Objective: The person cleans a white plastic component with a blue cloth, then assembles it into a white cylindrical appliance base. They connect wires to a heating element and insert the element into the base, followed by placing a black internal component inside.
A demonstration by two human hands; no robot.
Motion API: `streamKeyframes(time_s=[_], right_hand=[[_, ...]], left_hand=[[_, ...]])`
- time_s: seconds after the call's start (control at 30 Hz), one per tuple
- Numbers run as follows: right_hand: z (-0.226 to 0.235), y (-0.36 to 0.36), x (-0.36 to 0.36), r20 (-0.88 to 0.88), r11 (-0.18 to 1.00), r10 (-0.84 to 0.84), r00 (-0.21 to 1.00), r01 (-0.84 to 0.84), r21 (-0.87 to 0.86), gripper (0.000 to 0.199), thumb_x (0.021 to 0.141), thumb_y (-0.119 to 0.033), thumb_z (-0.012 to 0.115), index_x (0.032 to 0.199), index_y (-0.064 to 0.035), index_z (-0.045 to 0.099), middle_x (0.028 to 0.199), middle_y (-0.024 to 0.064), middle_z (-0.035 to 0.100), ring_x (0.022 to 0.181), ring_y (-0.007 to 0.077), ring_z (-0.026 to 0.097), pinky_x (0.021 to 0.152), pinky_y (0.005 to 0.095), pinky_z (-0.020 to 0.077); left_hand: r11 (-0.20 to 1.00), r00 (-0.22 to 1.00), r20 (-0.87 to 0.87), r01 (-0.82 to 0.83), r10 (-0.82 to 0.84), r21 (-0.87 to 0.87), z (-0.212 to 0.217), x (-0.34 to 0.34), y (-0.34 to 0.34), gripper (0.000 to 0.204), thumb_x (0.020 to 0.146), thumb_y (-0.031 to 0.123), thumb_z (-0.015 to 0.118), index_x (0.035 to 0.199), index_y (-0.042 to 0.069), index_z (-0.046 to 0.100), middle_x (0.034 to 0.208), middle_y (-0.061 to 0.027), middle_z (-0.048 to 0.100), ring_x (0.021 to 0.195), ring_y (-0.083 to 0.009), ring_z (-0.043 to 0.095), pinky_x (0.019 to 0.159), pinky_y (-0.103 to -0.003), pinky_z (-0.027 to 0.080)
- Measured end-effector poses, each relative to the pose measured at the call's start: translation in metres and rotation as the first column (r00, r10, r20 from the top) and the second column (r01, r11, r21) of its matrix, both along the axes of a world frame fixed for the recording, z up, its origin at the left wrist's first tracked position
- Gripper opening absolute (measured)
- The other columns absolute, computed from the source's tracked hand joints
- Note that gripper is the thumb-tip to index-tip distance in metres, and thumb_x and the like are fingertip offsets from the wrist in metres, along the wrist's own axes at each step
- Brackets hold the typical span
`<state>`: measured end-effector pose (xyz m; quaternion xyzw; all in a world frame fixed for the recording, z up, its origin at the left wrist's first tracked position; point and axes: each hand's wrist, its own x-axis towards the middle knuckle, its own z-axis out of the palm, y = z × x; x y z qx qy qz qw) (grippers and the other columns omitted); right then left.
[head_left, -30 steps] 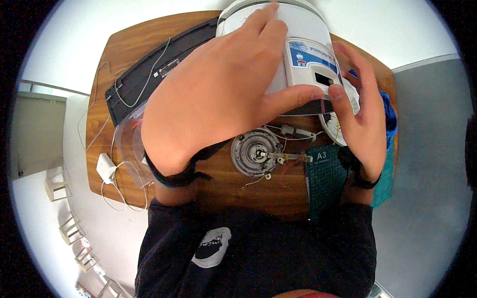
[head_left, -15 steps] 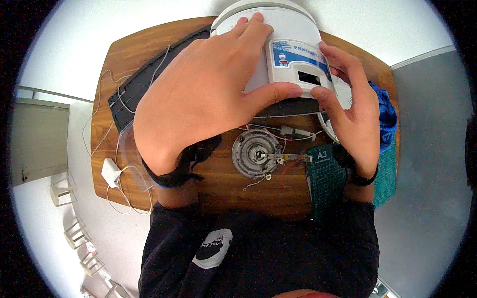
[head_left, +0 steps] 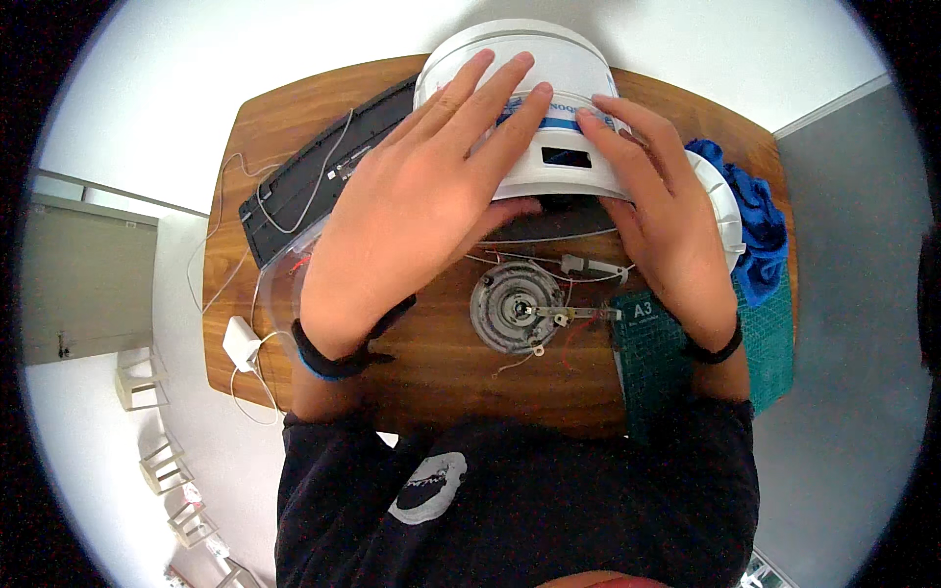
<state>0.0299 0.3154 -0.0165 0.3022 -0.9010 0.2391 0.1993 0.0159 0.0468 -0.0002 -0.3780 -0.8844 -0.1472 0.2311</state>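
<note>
A white round appliance housing (head_left: 549, 88) with a blue stripe and a small dark display window stands raised above the wooden table (head_left: 294, 127). My left hand (head_left: 421, 211) lies spread over its left front, thumb under the lower edge. My right hand (head_left: 662, 225) grips its right side. Both hands hold it. Below them on the table lies a round metal heating plate (head_left: 515, 309) with a bracket and thin wires.
A black keyboard (head_left: 294, 191) with a white cable lies at the left. A white plug adapter (head_left: 239, 343) rests near the left edge. A green cutting mat (head_left: 667, 363) and a blue cloth (head_left: 760, 220) are at the right. A clear round lid (head_left: 279, 289) lies by my left wrist.
The white housing has turned in my hands, its display panel swinging from the right toward me. Both hands moved with it, and my fingers now spread over its front.
</note>
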Motion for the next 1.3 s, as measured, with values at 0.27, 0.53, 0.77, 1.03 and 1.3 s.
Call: streamKeyframes(time_s=[0.27,0.53,0.77,1.03,1.3], right_hand=[[0.0,-0.006,0.001,-0.178,0.997,-0.023,0.984,0.036,0.069,0.061,0.097,-0.004,0.066,0.158,-0.0115,0.066,0.156,0.0135,0.067,0.146,0.0362,0.065,0.123,0.0475,0.0536],[0.006,-0.01,0.006,-0.319,0.969,-0.055,0.946,0.128,0.211,0.055,0.099,-0.003,0.068,0.154,-0.0068,0.071,0.152,0.0135,0.074,0.141,0.0325,0.071,0.123,0.0512,0.0536],[0.002,-0.007,0.006,-0.274,0.984,-0.031,0.961,0.078,0.16,0.064,0.09,0.002,0.075,0.154,-0.0071,0.07,0.155,0.0139,0.072,0.142,0.0335,0.07,0.124,0.0526,0.053],[-0.006,0.006,-0.01,-0.325,0.992,0.102,0.94,-0.121,-0.041,0.044,0.093,-0.013,0.074,0.136,-0.0078,0.079,0.139,0.0131,0.077,0.13,0.0367,0.075,0.11,0.0491,0.0616],[0.0,0.007,-0.011,-0.517,0.992,0.129,0.846,-0.117,0.056,0.044,0.081,-0.013,0.076,0.123,-0.0011,0.084,0.124,0.0146,0.082,0.114,0.0356,0.082,0.096,0.0443,0.0688]], left_hand=[[0.999,0.991,-0.122,-0.044,0.047,0.025,-0.013,-0.001,0.007,0.074,0.09,-0.003,0.072,0.162,0.001,0.058,0.163,-0.0187,0.064,0.151,-0.039,0.063,0.123,-0.049,0.056],[0.998,0.994,-0.093,-0.052,0.054,0.028,-0.01,-0.001,0.007,0.068,0.092,-0.004,0.069,0.159,0.001,0.06,0.16,-0.02,0.066,0.151,-0.0377,0.063,0.122,-0.048,0.056],[0.997,0.999,0.033,-0.044,0.042,0.057,-0.005,0.005,0.004,0.079,0.088,-0.007,0.073,0.165,0.007,0.058,0.168,-0.0163,0.06,0.152,-0.0387,0.061,0.123,-0.049,0.055],[0.989,0.977,-0.164,0.141,-0.132,0.041,0.01,0.0,0.0,0.047,0.09,0.001,0.077,0.137,0.003,0.081,0.146,-0.0161,0.077,0.137,-0.0366,0.075,0.115,-0.046,0.062],[0.977,0.979,-0.138,0.169,-0.151,0.129,0.003,-0.005,0.001,0.043,0.094,0.002,0.074,0.136,0.0,0.082,0.141,-0.0181,0.08,0.135,-0.0362,0.076,0.112,-0.043,0.065]])
